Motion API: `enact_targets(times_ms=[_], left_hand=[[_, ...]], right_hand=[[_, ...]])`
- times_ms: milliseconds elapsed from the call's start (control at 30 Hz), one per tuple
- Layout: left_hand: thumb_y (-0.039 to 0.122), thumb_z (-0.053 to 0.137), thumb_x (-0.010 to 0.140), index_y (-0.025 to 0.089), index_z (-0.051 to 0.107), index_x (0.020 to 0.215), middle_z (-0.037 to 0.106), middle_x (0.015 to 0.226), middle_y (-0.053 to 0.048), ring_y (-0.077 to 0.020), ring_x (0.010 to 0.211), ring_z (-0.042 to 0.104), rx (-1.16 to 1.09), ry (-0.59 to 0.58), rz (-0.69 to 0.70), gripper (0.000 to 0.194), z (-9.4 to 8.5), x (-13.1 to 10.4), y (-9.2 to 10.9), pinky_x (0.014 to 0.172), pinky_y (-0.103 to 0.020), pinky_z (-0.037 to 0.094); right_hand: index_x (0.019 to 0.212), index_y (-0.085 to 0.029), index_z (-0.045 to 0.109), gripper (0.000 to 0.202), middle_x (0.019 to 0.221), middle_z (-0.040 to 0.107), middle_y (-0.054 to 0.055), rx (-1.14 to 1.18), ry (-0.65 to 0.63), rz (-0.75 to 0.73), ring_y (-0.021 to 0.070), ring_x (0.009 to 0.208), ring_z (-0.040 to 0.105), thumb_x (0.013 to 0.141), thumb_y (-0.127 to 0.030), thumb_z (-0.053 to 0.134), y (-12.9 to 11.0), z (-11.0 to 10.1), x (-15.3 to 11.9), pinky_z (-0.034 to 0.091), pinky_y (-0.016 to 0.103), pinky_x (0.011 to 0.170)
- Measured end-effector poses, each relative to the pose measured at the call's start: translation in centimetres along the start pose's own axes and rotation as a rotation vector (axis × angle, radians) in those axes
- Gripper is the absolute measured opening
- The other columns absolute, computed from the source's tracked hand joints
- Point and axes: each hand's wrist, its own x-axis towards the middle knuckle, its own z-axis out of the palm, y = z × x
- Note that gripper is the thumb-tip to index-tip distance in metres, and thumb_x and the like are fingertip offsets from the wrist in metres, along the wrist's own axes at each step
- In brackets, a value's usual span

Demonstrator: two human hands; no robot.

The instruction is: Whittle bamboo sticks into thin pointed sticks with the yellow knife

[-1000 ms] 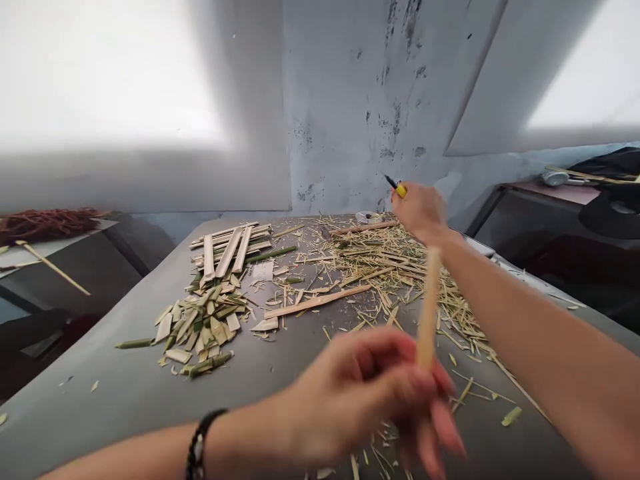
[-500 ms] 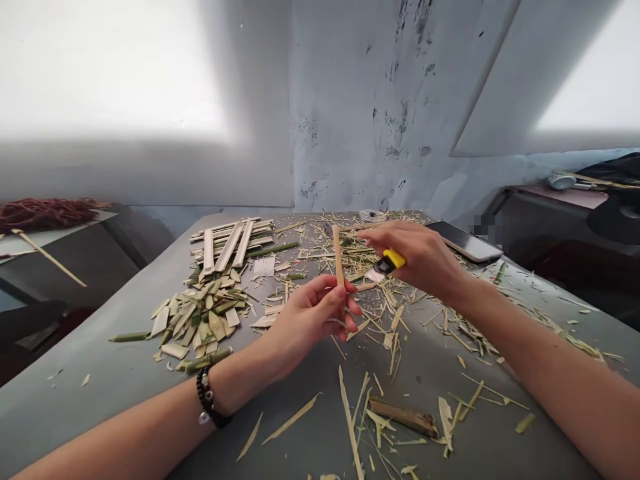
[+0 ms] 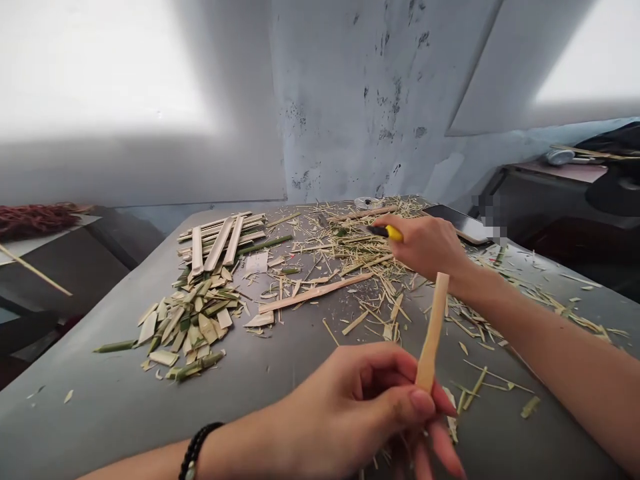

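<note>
Close to the camera, my left hand pinches a pale bamboo strip between thumb and fingers. The strip stands nearly upright, and its lower end is hidden in the hand. Farther back, my right hand is closed around a yellow and black utility knife, which points left above a heap of thin shavings. The two hands are apart, and the knife does not touch the strip. A longer bamboo strip lies flat on the grey table between the hands and the shavings.
Split bamboo slats are stacked at the back left, with a pile of short bamboo chips before them. A dark tablet-like device lies behind my right hand. Reddish cord rests on a side surface at the left.
My left hand has brought the bamboo strip nearer the camera and to the right. My right hand has moved the knife slightly back, away from the strip. The view has shifted a little.
</note>
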Motion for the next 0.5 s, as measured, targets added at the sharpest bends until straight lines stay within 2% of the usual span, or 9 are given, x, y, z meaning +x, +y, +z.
enact_targets(times_ms=[67, 133, 267, 367, 500], left_hand=[[0.058, 0.070, 0.097, 0.016, 0.062, 0.101, 0.071, 0.079, -0.003, -0.0073, 0.054, 0.063, 0.056, 0.045, 0.033, 0.042, 0.1, 0.0, 0.4, 0.055, -0.018, 0.050], [0.054, 0.070, 0.098, 0.016, 0.063, 0.101, 0.070, 0.079, -0.002, -0.0083, 0.057, 0.065, 0.155, 0.160, 0.115, 0.038, -0.7, 0.1, 1.2, 0.057, -0.018, 0.051], [0.044, 0.067, 0.102, 0.015, 0.062, 0.104, 0.067, 0.079, 0.001, -0.0073, 0.061, 0.064, 0.230, 0.339, 0.232, 0.029, -3.0, 0.4, 2.4, 0.058, -0.017, 0.051], [0.041, 0.064, 0.104, 0.015, 0.062, 0.104, 0.066, 0.078, 0.001, -0.0075, 0.061, 0.063, 0.263, 0.376, 0.254, 0.026, -3.4, 0.6, 2.4, 0.058, -0.017, 0.052], [0.038, 0.063, 0.105, 0.015, 0.059, 0.099, 0.066, 0.078, 0.001, -0.0067, 0.058, 0.063, 0.265, 0.349, 0.238, 0.024, -2.5, 0.5, 2.3, 0.054, -0.016, 0.051]], right_hand=[[0.120, -0.018, 0.072, 0.027, 0.072, 0.066, 0.000, 0.038, 0.069, 0.008, 0.0166, 0.059, 0.057, 0.097, -0.023, 0.059, 0.8, -0.2, -0.2, 0.040, 0.028, 0.059], [0.121, -0.018, 0.071, 0.030, 0.079, 0.071, 0.001, 0.098, 0.106, -0.038, 0.0159, 0.062, 0.061, 0.097, -0.021, 0.055, 1.0, -0.6, -0.6, 0.044, 0.029, 0.063], [0.119, -0.024, 0.074, 0.047, 0.091, 0.078, 0.000, 0.205, 0.053, -0.263, 0.0159, 0.074, 0.069, 0.081, -0.012, 0.051, -0.2, -1.2, -1.3, 0.044, 0.028, 0.066], [0.116, -0.026, 0.076, 0.046, 0.081, 0.076, -0.001, 0.201, -0.010, -0.386, 0.0170, 0.068, 0.067, 0.079, -0.012, 0.051, -1.0, -0.9, -1.5, 0.036, 0.031, 0.060], [0.105, -0.024, 0.077, 0.034, 0.079, 0.075, 0.002, 0.141, -0.048, -0.376, 0.0174, 0.064, 0.063, 0.082, -0.015, 0.052, -2.0, -0.5, -2.0, 0.028, 0.032, 0.057]])
